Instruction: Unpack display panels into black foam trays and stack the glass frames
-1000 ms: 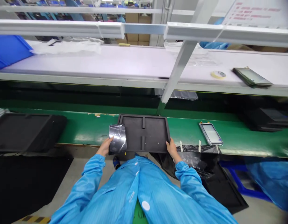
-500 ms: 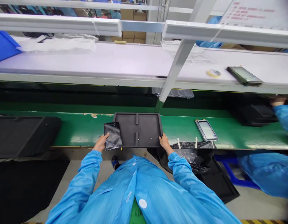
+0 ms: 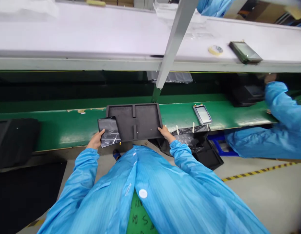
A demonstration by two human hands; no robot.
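My left hand (image 3: 96, 139) is closed on a dark, glossy flat panel (image 3: 110, 132) in clear film, thumb on its face. The panel overlaps the left end of a black divided tray (image 3: 147, 121); whether these fingers also touch the tray is hidden. With thumb on top, my right hand (image 3: 166, 132) grips the tray's near right corner. The tray has two shallow compartments and lies at the front of the green bench (image 3: 67, 128), its near edge reaching past the bench edge. A few white specks show inside it.
A film-wrapped panel (image 3: 202, 114) lies to the right. Black bags (image 3: 189, 139) hang taped to the bench edge. Black trays (image 3: 16, 139) stand at the left. A metal post (image 3: 168, 55) rises behind the tray. A co-worker's blue sleeve (image 3: 279, 97) is at right, beside black trays (image 3: 245, 92).
My view has tilted down and shifted right, so the bench appears higher and further left. Both hands keep their hold on the panel and tray. More of the co-worker's arm shows.
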